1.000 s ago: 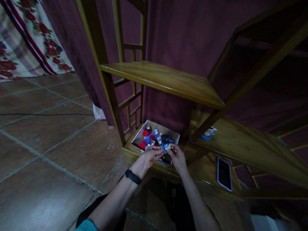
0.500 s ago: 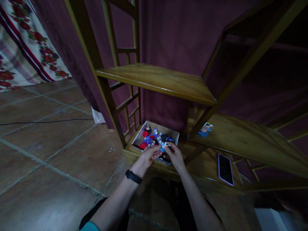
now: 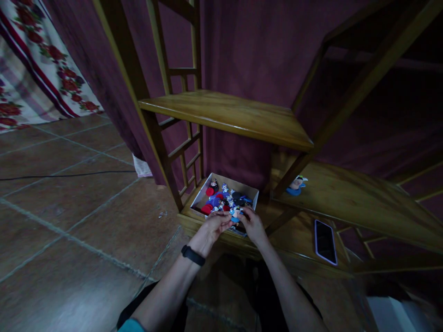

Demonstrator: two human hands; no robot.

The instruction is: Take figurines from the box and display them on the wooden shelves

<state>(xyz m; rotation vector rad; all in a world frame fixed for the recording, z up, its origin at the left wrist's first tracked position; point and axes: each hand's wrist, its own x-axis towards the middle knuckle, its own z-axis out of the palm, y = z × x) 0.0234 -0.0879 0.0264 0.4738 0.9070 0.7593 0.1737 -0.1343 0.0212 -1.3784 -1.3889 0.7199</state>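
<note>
Between my two hands, over the front of an open cardboard box, is a small blue and white figurine (image 3: 236, 213). My left hand (image 3: 217, 223) pinches it from the left, a dark band on that wrist. On its other side the fingers of my right hand (image 3: 253, 224) close on it as well. The box (image 3: 238, 183) sits on the lowest shelf and holds several small figurines (image 3: 224, 187) and round red, purple and black pieces (image 3: 206, 209). My hands hide part of the box's front edge.
Above the box is a wooden shelf board (image 3: 224, 115). On the shelf to the right stands another figurine with a blue base (image 3: 295, 185). A phone (image 3: 325, 242) lies on the lower board. A thin cable (image 3: 69, 175) crosses the tiled floor.
The figurine has turned slightly in my fingers, showing more of its front. Both hands stay in nearly the same place above the box.
</note>
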